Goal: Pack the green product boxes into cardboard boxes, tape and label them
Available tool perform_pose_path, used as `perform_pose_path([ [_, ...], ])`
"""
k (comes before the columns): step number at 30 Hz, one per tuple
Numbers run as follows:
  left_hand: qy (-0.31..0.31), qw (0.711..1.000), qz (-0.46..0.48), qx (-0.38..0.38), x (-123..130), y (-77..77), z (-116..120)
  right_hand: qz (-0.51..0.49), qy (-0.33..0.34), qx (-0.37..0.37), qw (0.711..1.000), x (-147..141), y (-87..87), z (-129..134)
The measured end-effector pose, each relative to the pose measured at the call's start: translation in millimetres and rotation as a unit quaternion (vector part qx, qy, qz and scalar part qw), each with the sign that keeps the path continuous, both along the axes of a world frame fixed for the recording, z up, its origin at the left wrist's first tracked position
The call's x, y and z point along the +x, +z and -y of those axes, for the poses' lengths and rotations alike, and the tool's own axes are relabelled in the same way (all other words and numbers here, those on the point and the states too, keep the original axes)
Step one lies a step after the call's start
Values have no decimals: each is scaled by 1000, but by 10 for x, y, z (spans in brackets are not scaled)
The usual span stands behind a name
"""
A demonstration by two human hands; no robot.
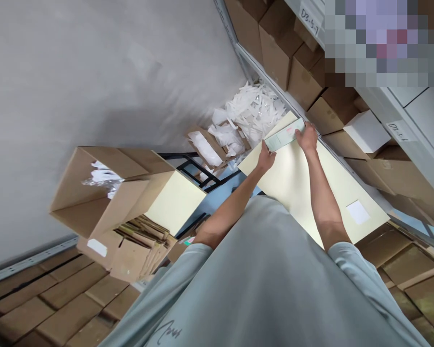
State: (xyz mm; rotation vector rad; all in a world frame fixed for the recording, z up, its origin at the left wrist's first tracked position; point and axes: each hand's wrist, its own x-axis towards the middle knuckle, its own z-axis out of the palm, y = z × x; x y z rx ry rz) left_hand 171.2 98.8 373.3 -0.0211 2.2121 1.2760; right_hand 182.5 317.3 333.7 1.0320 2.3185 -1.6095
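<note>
A long, narrow pale green box (284, 137) is held between my two hands, over the far end of a cream-coloured board (292, 178). My left hand (266, 158) grips the box's left end, thumb and fingers closed on it. At the right end, my right hand (306, 137) has its fingers closed round the box. A small pinkish mark shows on the box near my right hand. Lower right on the board lies a white square (358, 212).
Shelves with brown cartons (305, 82) run along the right. White packing scraps (255, 108) are heaped beyond the board. An open carton (104, 188) with plastic-wrapped items stands left, above folded cardboard (141, 248). More cartons (68, 299) fill the lower left.
</note>
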Motion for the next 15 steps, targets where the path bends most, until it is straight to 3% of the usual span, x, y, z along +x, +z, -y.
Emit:
perform_pose_path([
  [3,70,994,83,27,12,40,11,8,16,8,1000,-107,33,27],
  [7,104,987,111,41,91,368,319,30,35,103,994,-98,345,97],
  [11,153,986,44,45,311,981,1048,-32,78,206,975,70,886,491],
  [15,269,961,-27,65,696,1721,2019,-114,179,178,961,307,1382,1337],
])
